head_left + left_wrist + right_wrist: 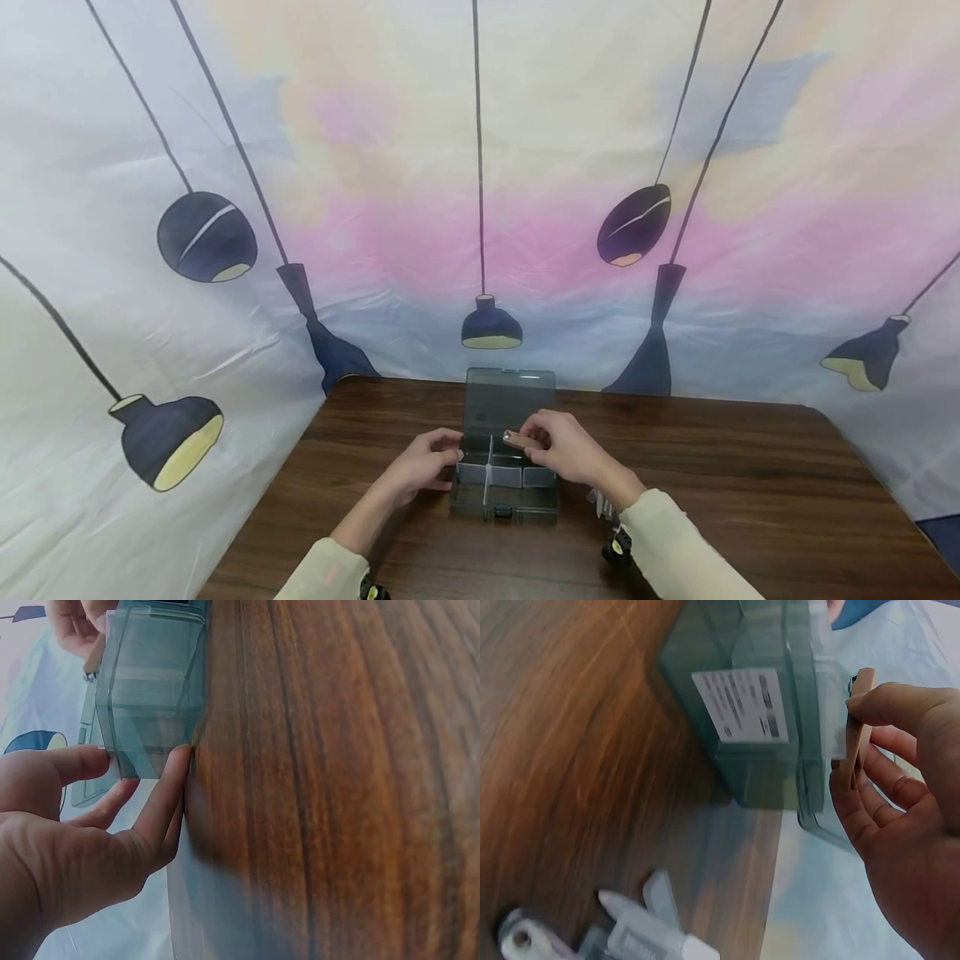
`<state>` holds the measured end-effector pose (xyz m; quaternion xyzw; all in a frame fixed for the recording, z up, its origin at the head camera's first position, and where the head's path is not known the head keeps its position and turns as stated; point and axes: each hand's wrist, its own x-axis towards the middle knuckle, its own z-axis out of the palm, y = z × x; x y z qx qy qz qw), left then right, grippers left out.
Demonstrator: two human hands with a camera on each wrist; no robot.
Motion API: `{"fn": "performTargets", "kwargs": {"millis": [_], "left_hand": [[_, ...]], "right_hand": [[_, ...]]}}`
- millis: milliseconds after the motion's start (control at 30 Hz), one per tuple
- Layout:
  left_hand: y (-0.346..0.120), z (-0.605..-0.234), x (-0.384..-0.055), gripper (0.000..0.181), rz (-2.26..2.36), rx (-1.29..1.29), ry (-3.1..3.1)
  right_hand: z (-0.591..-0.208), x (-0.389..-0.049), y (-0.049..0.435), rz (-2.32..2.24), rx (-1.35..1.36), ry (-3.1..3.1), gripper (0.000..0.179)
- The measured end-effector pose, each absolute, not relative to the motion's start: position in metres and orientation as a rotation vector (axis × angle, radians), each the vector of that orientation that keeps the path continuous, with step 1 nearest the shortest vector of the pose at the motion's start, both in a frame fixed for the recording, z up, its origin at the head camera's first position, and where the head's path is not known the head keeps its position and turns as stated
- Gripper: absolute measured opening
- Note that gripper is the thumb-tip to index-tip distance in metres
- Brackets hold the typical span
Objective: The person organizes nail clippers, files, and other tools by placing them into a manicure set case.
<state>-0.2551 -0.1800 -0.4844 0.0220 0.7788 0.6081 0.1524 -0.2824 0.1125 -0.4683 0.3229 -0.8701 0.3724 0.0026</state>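
Note:
A see-through grey-green compartment box [517, 510] stands on the table with its lid [510, 392] raised at the back. White dividers [506, 477] split its inside. My left hand [420, 465] is at the box's left side; in the left wrist view its extended fingers [166, 796] touch the side wall and upper edge. Over the right rear compartments, my right hand [566, 446] pinches a small flat brown tool [856, 739] with a shiny metal end between thumb and fingers. What kind of tool it is, I cannot tell.
Right of the box lie several small things, among them a grey-white pointed item [641, 930] and a round-ended one [525, 941], partly under my right forearm in the head view. A printed cloth [405, 208] with lamp pictures hangs behind the wooden table [750, 483].

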Motion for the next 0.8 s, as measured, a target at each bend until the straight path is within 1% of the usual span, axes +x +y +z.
{"fn": "performTargets", "kwargs": {"millis": [333,800], "left_hand": [[-0.177,-0.482,-0.255,0.040,1.733,0.061,2.222],[-0.178,-0.479,-0.255,0.038,1.716,0.030,2.248]], "right_hand": [[-0.478,-0.285,0.103,1.135,1.005,-2.769,0.015],[-0.477,-0.283,0.099,1.022,1.041,-2.752,0.013]]}}
